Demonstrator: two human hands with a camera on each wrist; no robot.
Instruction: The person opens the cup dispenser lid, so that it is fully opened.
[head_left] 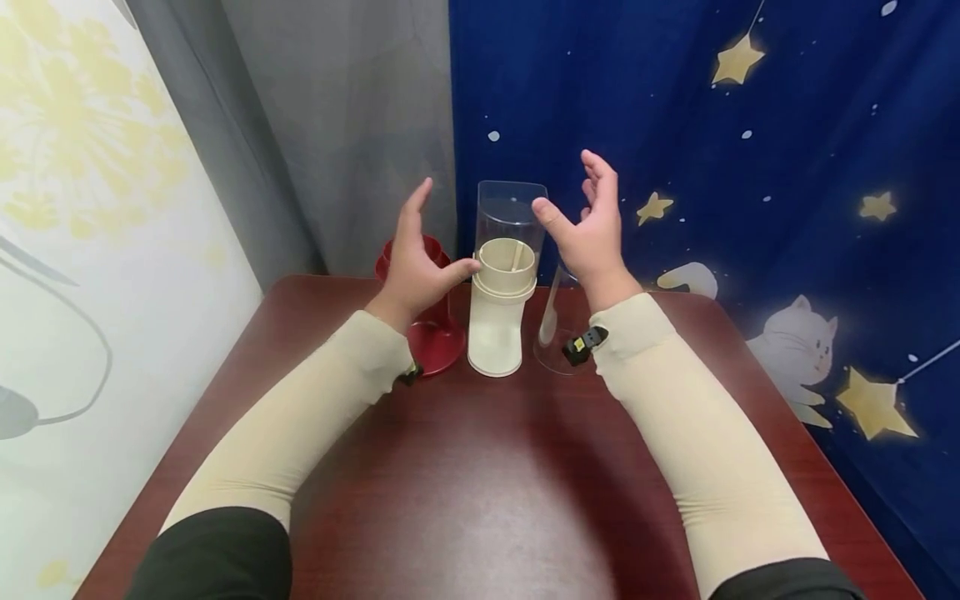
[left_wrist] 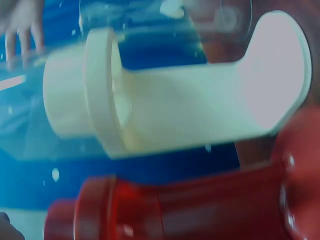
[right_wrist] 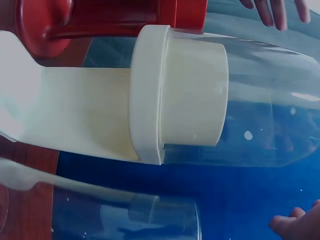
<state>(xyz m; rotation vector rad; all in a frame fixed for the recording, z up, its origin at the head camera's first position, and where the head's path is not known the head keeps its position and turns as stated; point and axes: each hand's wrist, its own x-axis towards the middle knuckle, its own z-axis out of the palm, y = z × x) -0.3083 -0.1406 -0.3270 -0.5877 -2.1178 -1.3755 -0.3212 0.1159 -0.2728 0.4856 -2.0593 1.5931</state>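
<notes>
Left hand (head_left: 417, 268) and right hand (head_left: 596, 237) are flanking the holder (head_left: 495, 333), widely spread, holding nothing. A clear tube (head_left: 512, 202) is standing around its collar (head_left: 504, 283); reach or release is probably occurring, any grip calling for inward closing.

Left wrist view crops the red stand (left_wrist: 200, 207).

So the counter (head_left: 420, 475) is a reddish-brown wood-grain thing, pretty glossy, with a big pale shine at 6 o'clock and a dark shadow over toward 4. Three things stand upright near its far edge: a red stand (head_left: 438, 337) on a round foot at 11 o'clock, a cream stand (head_left: 497, 329) at 12, just beside it, and a see-through container (head_left: 558, 333) at 1.
</notes>
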